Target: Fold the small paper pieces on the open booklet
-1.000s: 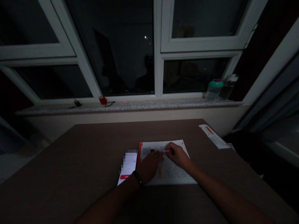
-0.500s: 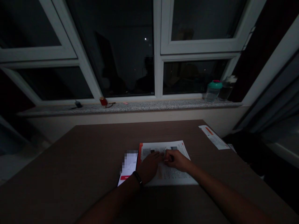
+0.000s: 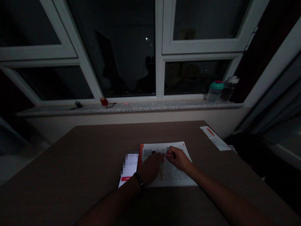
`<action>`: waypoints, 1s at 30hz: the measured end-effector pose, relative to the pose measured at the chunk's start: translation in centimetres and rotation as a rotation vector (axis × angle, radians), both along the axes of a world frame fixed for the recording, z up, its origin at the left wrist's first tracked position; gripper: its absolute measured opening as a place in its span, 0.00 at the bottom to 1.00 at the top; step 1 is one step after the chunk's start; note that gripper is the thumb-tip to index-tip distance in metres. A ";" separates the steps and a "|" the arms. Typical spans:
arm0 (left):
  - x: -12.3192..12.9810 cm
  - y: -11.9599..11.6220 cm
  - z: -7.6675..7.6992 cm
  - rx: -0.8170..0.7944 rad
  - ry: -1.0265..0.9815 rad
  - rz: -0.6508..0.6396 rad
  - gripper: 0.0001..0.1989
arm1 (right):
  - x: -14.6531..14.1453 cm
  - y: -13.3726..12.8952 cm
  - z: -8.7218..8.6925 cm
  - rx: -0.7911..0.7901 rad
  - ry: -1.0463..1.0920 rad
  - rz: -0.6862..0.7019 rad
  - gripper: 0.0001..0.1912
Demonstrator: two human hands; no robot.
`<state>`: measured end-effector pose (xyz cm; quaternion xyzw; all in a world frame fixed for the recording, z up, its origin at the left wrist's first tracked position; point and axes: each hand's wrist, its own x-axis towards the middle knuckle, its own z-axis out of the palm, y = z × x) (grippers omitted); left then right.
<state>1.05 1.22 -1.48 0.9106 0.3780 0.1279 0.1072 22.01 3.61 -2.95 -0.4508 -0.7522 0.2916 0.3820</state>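
A printed sheet or booklet (image 3: pixel 177 175) with a red left edge lies on the brown table (image 3: pixel 94 157). Flat on its left part rests my left hand (image 3: pixel 150 168), fingers stretched out and a dark band round the wrist. My right hand (image 3: pixel 178 158) is on the page just right of those fingertips, its fingers pinched together. Something small and pale shows at the pinch, too dim to name. Beside the left edge of the pages lies a lit phone (image 3: pixel 130 168), partly blurred out.
A white paper strip with an orange patch (image 3: pixel 215 138) lies at the table's right edge. On the stone windowsill (image 3: pixel 145 106) stand a green-lidded shaker bottle (image 3: pixel 215 91), a clear bottle (image 3: pixel 229 89) and a small red jar (image 3: pixel 103 101).
My right hand has shifted slightly up the page, its fingers still pinched. The left hand, the pages and the phone have stayed in place.
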 end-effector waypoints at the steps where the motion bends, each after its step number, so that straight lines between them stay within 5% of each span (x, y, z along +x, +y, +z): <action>1: 0.0 0.0 0.1 -0.003 -0.002 0.007 0.32 | 0.0 -0.1 0.0 -0.004 -0.002 0.027 0.06; 10: 0.1 -0.2 0.7 -0.019 0.025 0.037 0.26 | -0.2 -1.0 0.7 -0.126 0.016 0.240 0.06; 18: 0.0 -0.8 1.6 0.020 -0.100 -0.046 0.16 | 0.5 0.4 -0.5 -0.064 0.198 -0.125 0.06; 30: -0.1 -0.7 0.5 -0.089 -0.244 0.066 0.26 | 0.6 0.7 -0.4 -0.005 0.037 0.018 0.04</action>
